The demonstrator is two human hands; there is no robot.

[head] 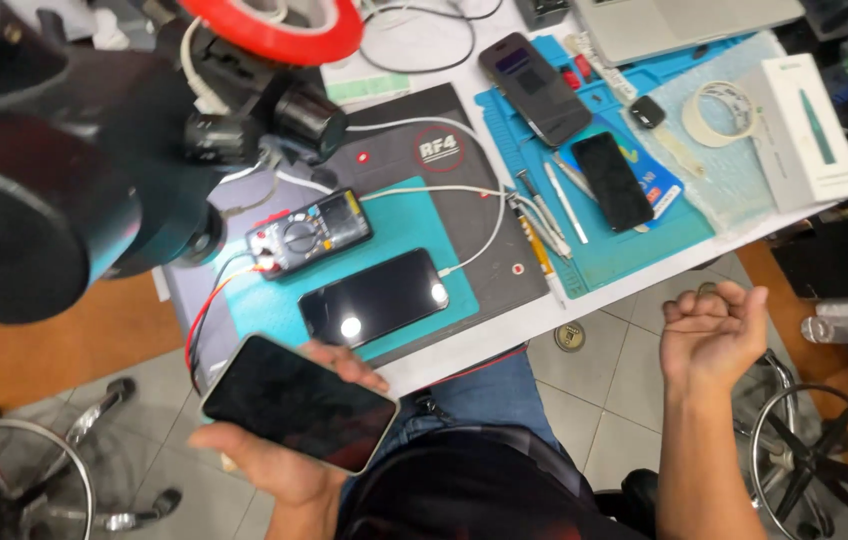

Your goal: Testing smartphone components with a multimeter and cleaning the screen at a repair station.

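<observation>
I have the dark, glossy phone (299,403) resting flat on my left hand (274,455), fingers curled under its slim rounded slab, just below the table (504,335) edge. My right hand (709,335) hangs loosely clenched and empty, off to the side. Above my left hand a second phone (374,297) lies on a teal rubbery mat (414,225), cabled, beside a boxy multimeter (309,233). I judge this an inspection pause; setting down needs a steady, level wrist.

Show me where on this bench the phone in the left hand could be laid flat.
The left hand holds a dark phone. Bare patches: the grey mat between the multimeter and the round logo, and the white table edge below the mats. The blue mat is crowded with two phones and tools. The right hand hangs loosely closed, off the table.
</observation>
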